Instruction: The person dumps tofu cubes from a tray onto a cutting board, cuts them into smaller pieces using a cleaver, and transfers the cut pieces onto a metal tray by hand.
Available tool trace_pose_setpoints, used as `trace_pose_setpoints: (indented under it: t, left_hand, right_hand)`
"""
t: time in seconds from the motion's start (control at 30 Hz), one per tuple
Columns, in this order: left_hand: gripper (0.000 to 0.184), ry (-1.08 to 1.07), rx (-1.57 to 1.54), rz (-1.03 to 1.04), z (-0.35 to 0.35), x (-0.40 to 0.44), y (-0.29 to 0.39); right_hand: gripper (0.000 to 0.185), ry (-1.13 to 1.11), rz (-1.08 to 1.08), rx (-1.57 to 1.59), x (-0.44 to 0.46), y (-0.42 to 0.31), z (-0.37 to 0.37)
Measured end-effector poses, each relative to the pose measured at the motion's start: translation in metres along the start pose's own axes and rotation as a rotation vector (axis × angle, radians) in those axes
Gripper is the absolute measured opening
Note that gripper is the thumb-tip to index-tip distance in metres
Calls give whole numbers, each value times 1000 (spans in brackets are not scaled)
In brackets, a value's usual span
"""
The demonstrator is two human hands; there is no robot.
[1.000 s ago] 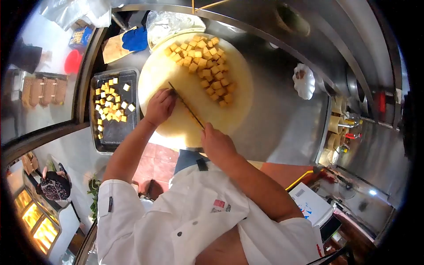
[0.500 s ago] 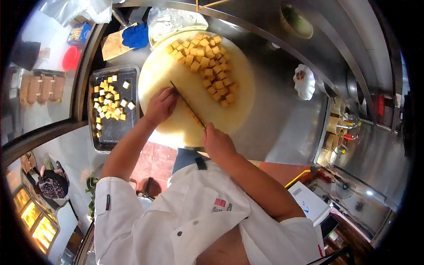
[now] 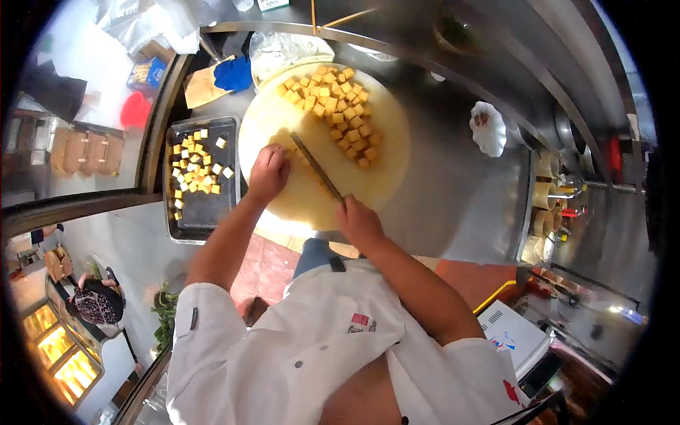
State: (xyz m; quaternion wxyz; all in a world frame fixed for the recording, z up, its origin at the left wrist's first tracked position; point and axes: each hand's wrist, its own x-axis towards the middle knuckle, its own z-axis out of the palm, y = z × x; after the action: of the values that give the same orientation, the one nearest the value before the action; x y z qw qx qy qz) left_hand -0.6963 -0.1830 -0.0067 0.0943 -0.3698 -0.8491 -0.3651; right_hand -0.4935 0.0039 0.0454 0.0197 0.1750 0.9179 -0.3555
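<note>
My right hand point(image 3: 360, 221) is wrapped round the handle of a kitchen knife point(image 3: 317, 168). Its blade slants up and left across a round, pale cutting board point(image 3: 393, 120). Left of the blade is my left hand point(image 3: 270, 172), its fingers curled in; what they hold, if anything, is hidden. Small yellow bits lie along the blade, partly covered by it. A heap of yellow, tofu-like cubes point(image 3: 347, 106) covers the board's far right part. Beside the board on the left, a dark metal tray point(image 3: 209, 216) contains more cubes with yellow and white faces point(image 3: 190, 168).
Behind the board are a clear plastic bag point(image 3: 290, 48), a blue cloth or glove point(image 3: 233, 73) and a brown board point(image 3: 205, 86). A scalloped white dish point(image 3: 488, 129) sits on the steel counter point(image 3: 460, 191) to the right. A metal shelf edge point(image 3: 404, 51) runs overhead.
The blade has tipped, showing more of its flat side. A gap has opened between the blade and my left hand. The whole view has shifted slightly.
</note>
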Motion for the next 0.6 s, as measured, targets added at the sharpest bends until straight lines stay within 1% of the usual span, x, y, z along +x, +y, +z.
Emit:
trace_pose_setpoints:
  t: [0.07, 0.13, 0.27, 0.37, 0.4, 0.43, 0.47, 0.53, 0.57, 0.6]
  left_hand:
    - [32, 37, 60, 38, 0, -8, -6]
    - [33, 32, 21, -114, -3, -20, -4]
    - [35, 0, 72, -103, -8, -24, 4]
    - [41, -28, 168, 14, -30, -3, 42]
    - [43, -45, 158, 48, -33, -1, 53]
    - [49, -18, 89, 145, -30, 2, 68]
    - [49, -18, 91, 146, -27, 4, 80]
    - [53, -182, 41, 245, -21, 6, 98]
    - [54, -204, -23, 238, -12, 6, 94]
    - [54, -200, -20, 237, -4, 4, 86]
  right_hand:
    - [18, 25, -38, 45, -3, 5, -1]
    - [18, 95, -81, 13, -5, 1, -5]
    - [16, 126, -100, 37, 3, -5, -20]
    - [16, 108, -79, 41, 11, -9, -22]
    - [16, 102, -72, 46, 12, -10, -20]
    - [17, 93, -65, 50, 12, -10, -18]
    - [17, 95, -66, 52, 14, -11, -16]
    - [19, 78, -61, 44, 21, -14, -11]
    - [19, 79, -65, 43, 24, -15, -9]
    - [20, 86, -59, 27, 27, -15, -7]
